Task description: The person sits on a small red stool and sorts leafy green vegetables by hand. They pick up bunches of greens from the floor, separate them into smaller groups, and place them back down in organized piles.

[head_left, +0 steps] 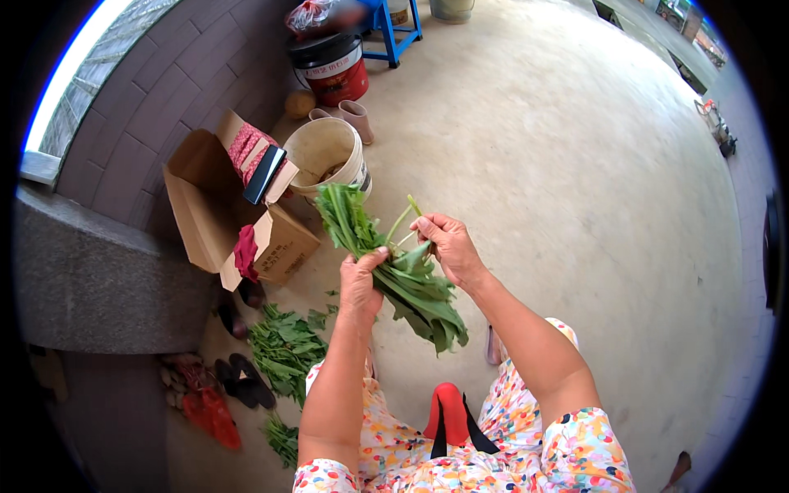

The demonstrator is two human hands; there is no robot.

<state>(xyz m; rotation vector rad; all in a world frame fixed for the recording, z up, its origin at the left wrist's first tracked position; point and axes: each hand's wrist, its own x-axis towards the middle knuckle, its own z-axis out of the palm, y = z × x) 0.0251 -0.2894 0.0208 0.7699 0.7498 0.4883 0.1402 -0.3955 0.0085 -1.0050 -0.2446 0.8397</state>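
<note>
A bunch of leafy greens is clasped around its middle by my left hand, in front of my knees. Its pale stems point up and to the left, while the broad leaves droop to the lower right. Just right of it, my right hand pinches a thin green stem between thumb and fingers. Whether that stem is still joined to the bunch cannot be told. More loose greens lie on the floor by my left leg, with a smaller heap nearer to me.
Ahead on the left stand an open cardboard box with a phone on its flap, and a white bucket. Behind are boots and a red paint bucket. Black slippers and a red bag lie left.
</note>
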